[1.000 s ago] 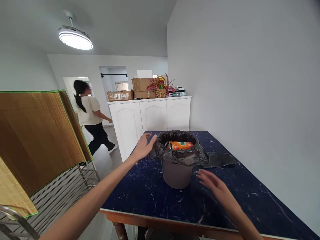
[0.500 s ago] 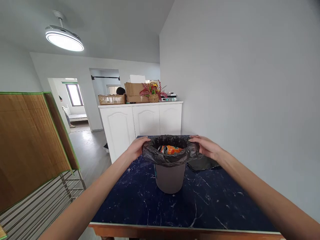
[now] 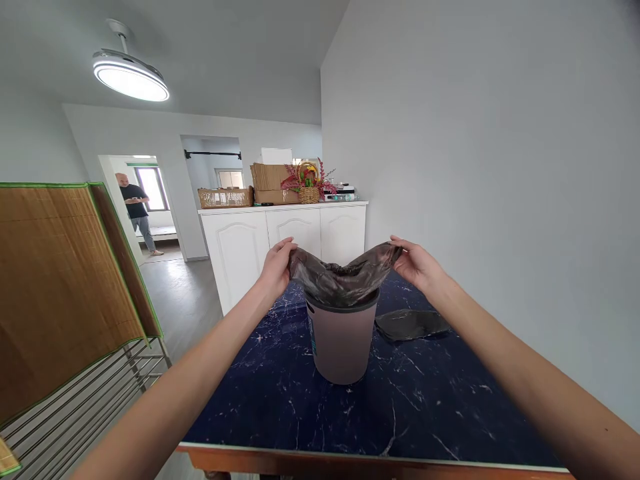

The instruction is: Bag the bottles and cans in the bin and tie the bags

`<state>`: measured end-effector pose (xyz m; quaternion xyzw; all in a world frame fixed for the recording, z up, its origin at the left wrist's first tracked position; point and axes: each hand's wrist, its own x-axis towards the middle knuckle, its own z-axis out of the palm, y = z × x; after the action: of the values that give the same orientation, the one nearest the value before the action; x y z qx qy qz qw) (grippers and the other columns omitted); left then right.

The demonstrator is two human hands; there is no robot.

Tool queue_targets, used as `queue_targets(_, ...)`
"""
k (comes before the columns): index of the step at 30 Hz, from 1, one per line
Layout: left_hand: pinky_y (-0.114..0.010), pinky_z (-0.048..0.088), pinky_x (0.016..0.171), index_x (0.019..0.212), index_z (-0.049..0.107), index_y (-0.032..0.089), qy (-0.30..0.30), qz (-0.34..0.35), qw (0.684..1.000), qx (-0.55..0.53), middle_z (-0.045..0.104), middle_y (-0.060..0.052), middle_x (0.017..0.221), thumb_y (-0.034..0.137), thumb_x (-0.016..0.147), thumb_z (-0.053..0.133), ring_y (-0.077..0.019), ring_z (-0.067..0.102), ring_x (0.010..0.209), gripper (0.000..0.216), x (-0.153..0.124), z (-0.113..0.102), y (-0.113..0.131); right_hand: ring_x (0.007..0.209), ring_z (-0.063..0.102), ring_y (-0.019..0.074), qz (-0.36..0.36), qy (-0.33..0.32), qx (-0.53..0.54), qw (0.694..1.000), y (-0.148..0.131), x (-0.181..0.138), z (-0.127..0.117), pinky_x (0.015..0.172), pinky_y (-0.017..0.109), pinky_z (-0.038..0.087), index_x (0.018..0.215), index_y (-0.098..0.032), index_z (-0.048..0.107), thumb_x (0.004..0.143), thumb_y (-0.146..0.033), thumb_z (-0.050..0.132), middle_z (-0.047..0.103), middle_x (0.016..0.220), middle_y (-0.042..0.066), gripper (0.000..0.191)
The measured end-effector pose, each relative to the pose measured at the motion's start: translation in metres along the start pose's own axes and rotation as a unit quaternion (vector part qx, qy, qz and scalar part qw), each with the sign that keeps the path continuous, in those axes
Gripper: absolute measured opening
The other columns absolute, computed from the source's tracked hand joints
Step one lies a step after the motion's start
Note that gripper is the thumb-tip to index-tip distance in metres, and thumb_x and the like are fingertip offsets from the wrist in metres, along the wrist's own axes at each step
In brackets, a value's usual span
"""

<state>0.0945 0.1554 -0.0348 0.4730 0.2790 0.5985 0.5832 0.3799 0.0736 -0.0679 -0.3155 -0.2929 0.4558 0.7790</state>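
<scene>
A grey trash can [image 3: 343, 347] stands upright on the dark blue marbled table [image 3: 280, 407]. Out of its top rises a black trash bag [image 3: 335, 283], its edge stretched up at both sides and sagging in the middle. My left hand [image 3: 278, 265] pinches the bag's left edge. On the other side, my right hand [image 3: 416, 264] grips the right edge. Both hands are above the can's rim. Whatever lies inside the bag is hidden by its raised front.
Folded black plastic bags [image 3: 413, 325] lie on the table right of the can. Behind stands a white cabinet [image 3: 240, 250] bearing cardboard boxes [image 3: 275, 181] and a flower basket [image 3: 309, 193]. A bamboo-covered metal rack [image 3: 60, 280] is at left. A person [image 3: 136, 207] stands in the far doorway.
Both hands have risen, pulling the bag's edge up off the can's rim, which now shows. The orange cans seen inside are now out of sight. A person has come into view in the doorway.
</scene>
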Motion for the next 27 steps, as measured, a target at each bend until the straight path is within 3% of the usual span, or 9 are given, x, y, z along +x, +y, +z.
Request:
queue_targets(6, -0.021, 0.047, 0.054, 0.110, 0.067, 0.016, 0.005, 0.061, 0.997, -0.038, 0.064, 0.005, 0.070, 0.005, 0.079, 0.075, -0.0097, 0.060, 0.055, 0.033, 0.015, 0.027, 0.024, 0.059, 0.064, 0.0116, -0.051, -0.003, 0.061, 0.997, -0.013, 0.012, 0.022, 0.056, 0.020, 0.063, 0.098, -0.024, 0.051, 0.092, -0.004, 0.063, 0.056, 0.069, -0.007, 0.025)
queue_targets(12, -0.018, 0.045, 0.053, 0.098, 0.063, 0.021, 0.007, 0.168, 0.983, -0.066, 0.061, 0.006, 0.072, 0.004, 0.082, 0.077, -0.0079, 0.058, 0.058, 0.027, 0.021, 0.038, 0.081, 0.057, 0.060, 0.0077, -0.108, -0.032, 0.118, 0.987, -0.052, 0.017, 0.045, 0.063, 0.016, 0.064, 0.100, -0.023, 0.051, 0.095, -0.001, 0.053, 0.054, 0.068, -0.008, 0.023)
queue_targets(15, -0.019, 0.041, 0.054, 0.102, 0.061, 0.021, 0.024, 0.255, 0.965, -0.053, 0.056, 0.008, 0.071, 0.005, 0.086, 0.075, -0.0080, 0.060, 0.065, 0.027, 0.017, 0.026, 0.121, 0.062, 0.063, 0.0082, -0.149, -0.068, 0.125, 0.978, -0.076, 0.018, 0.057, 0.065, 0.017, 0.063, 0.098, -0.024, 0.052, 0.094, -0.002, 0.060, 0.057, 0.071, -0.008, 0.023)
queue_targets(18, -0.018, 0.038, 0.058, 0.103, 0.056, 0.021, 0.053, 0.334, 0.940, -0.029, 0.050, 0.009, 0.073, -0.003, 0.093, 0.063, -0.0064, 0.058, 0.072, 0.027, 0.008, 0.006, 0.167, 0.071, 0.068, 0.0097, -0.209, -0.145, 0.096, 0.962, -0.094, 0.016, 0.074, 0.075, 0.020, 0.064, 0.093, -0.026, 0.055, 0.091, -0.004, 0.066, 0.060, 0.077, -0.006, 0.024)
queue_targets(22, -0.015, 0.040, 0.062, 0.093, 0.046, 0.019, 0.100, 0.405, 0.909, 0.008, 0.044, 0.006, 0.081, -0.008, 0.095, 0.046, -0.0042, 0.054, 0.071, 0.027, -0.009, -0.022, 0.220, 0.088, 0.072, 0.0116, -0.237, -0.202, 0.059, 0.949, -0.097, 0.004, 0.108, 0.088, 0.022, 0.062, 0.091, -0.026, 0.061, 0.091, -0.006, 0.064, 0.064, 0.088, -0.003, 0.021)
queue_targets(25, -0.010, 0.039, 0.068, 0.081, 0.037, 0.018, 0.131, 0.391, 0.909, 0.061, 0.035, 0.006, 0.079, -0.008, 0.099, 0.032, 0.0006, 0.047, 0.066, 0.032, -0.024, -0.047, 0.235, 0.092, 0.072, 0.0119, -0.223, -0.223, 0.046, 0.948, -0.076, -0.014, 0.131, 0.089, 0.024, 0.061, 0.090, -0.025, 0.063, 0.091, -0.004, 0.062, 0.066, 0.091, -0.003, 0.021)
queue_targets(27, -0.010, 0.040, 0.068, 0.077, 0.037, 0.017, 0.146, 0.368, 0.915, 0.079, 0.037, 0.007, 0.076, -0.004, 0.101, 0.038, 0.0006, 0.042, 0.063, 0.031, -0.035, -0.068, 0.228, 0.088, 0.070, 0.0111, -0.209, -0.239, 0.029, 0.948, -0.053, -0.031, 0.139, 0.085, 0.025, 0.061, 0.091, -0.023, 0.064, 0.089, -0.004, 0.063, 0.067, 0.092, -0.003, 0.019)
